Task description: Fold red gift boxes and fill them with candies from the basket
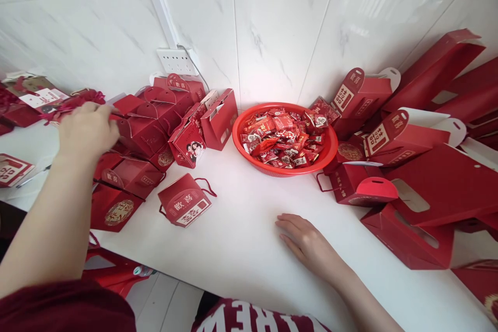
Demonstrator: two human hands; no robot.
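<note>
White marbled tiles cover the wall [280,26] behind a white table [241,233], and a socket [177,61] with a grey cable [199,70] sits low on it, just above the crowd of red boxes. From where I stand, the person in the dark red shirt [257,316] has both arms out over the table.

The left hand [89,127] reaches across the left stack [142,135] of red boxes, back of the hand upward. The fingertips are hidden from me, so I can't tell how wide the grip is or whether it has hold of anything. Close by are a bunch of dark red ribbon [91,96] and a white card [43,98].

The right hand [305,238] rests on the table, fingers loosely extended and close together, gripping nothing that I can see.

Between the 2 hands, nearer the stack, a small box [185,199] with dark red cord handles sits by itself. Behind it stand a bag [190,148] printed with 2 cartoon figures and a plain red carton [220,122].

Further back, near the wall, a red basket [286,170] is heaped with wrapped sweets [282,137]. On the right, more boxes [439,181], some with white inner flaps, crowd the table.
</note>
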